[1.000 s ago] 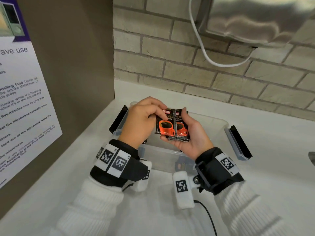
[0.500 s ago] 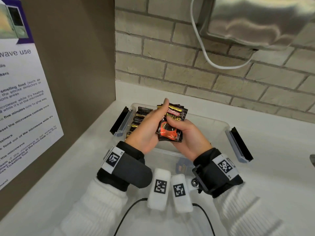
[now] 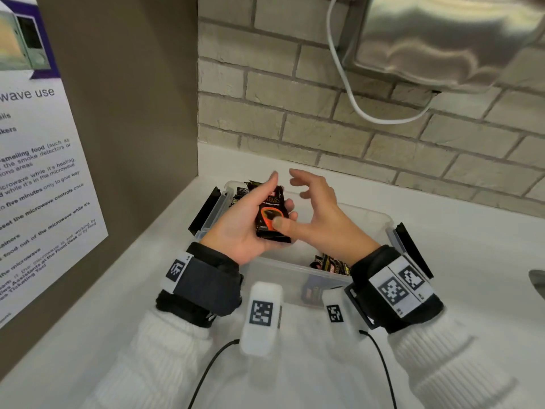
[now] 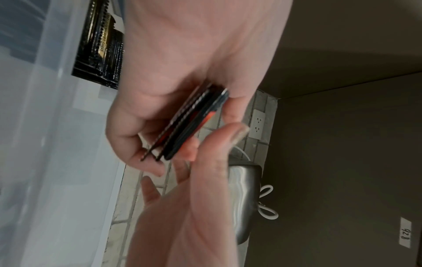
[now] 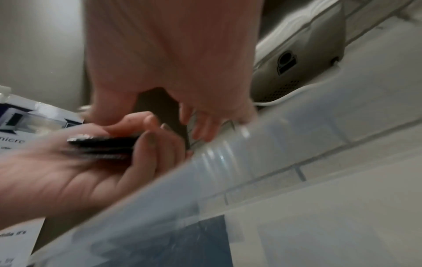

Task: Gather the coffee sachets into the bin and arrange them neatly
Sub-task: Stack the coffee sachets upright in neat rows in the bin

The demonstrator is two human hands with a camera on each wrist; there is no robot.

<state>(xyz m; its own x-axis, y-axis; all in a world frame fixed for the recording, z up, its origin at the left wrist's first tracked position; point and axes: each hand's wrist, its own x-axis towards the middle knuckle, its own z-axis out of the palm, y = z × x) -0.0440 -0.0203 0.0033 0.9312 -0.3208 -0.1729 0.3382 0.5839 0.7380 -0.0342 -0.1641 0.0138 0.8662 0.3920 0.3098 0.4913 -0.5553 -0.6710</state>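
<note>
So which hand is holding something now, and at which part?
The left hand holds a small stack of coffee sachets, gripped across the long edges between thumb and fingers. The right hand holds nothing; only its thumb touches the stack's front.

1. I see the bin (image 3: pixel 380 219) on the counter (image 3: pixel 472 261), before the brick wall (image 3: pixel 324 119), with a panel (image 3: pixel 124 113) to its left.
2. A poster (image 3: pixel 38 178) hangs on that panel.
3. My left hand (image 3: pixel 244 228) is above the bin's left half, with a stack of sachets (image 3: pixel 271 215) in its palm.
4. My right hand (image 3: pixel 318 214) is just right of the stack, thumb on its front.
5. More sachets (image 3: pixel 240 191) stand in the bin's far left corner, behind the left hand.
6. Others (image 3: pixel 331 265) lie in the near right part, before the right wrist.
7. A dispenser (image 3: pixel 442 39) is mounted on the wall, above and right of the bin, and a cable (image 3: pixel 348 84) hangs beneath it.
</note>
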